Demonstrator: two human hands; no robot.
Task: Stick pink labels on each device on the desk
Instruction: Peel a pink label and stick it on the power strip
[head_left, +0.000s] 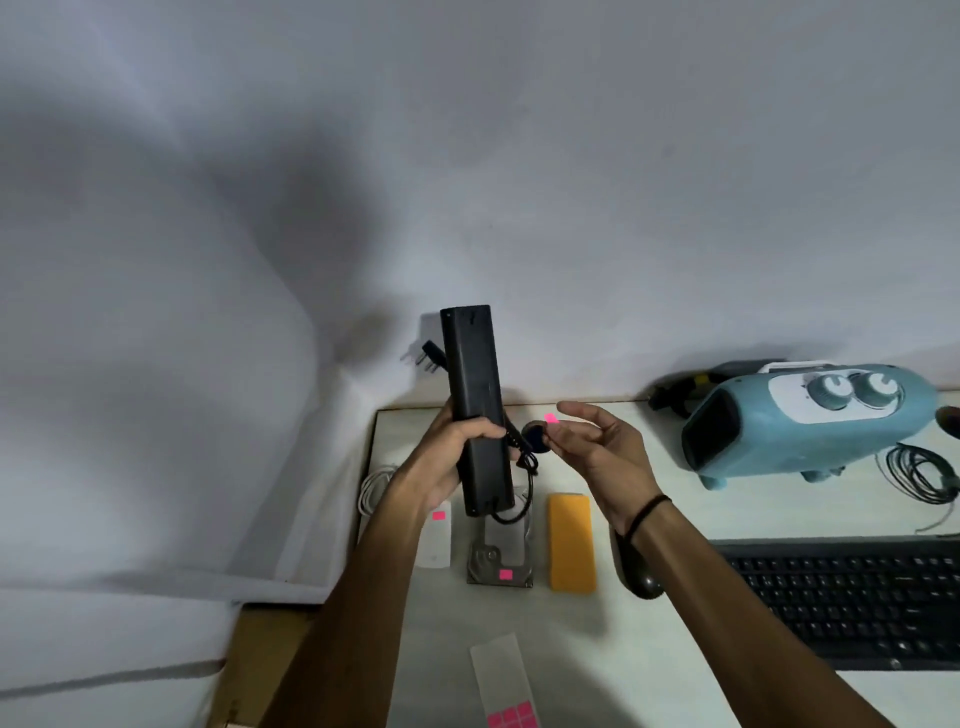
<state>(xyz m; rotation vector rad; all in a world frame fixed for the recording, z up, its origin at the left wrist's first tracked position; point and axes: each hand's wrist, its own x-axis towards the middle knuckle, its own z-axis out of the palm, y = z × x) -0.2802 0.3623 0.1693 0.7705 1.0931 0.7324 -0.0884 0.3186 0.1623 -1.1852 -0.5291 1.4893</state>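
My left hand (457, 447) grips a long black power strip (475, 395), held upright above the desk, its cable and plug (428, 358) dangling behind. My right hand (597, 441) is beside it, pinching a small pink label (550, 418) at the fingertips. A label sheet (506, 686) with several pink labels lies at the near edge. On the desk, a white device (436, 540) and a hard drive (501, 556) each carry a pink label. An orange device (571, 540) lies next to them.
A blue heater with two dials (800, 426) stands at the back right, coiled wires (919, 467) beside it. A black keyboard (852, 597) and a dark mouse (641, 577) lie at the right. A small dark round device (535, 434) and a white cable (376, 483) rest on the desk (649, 649).
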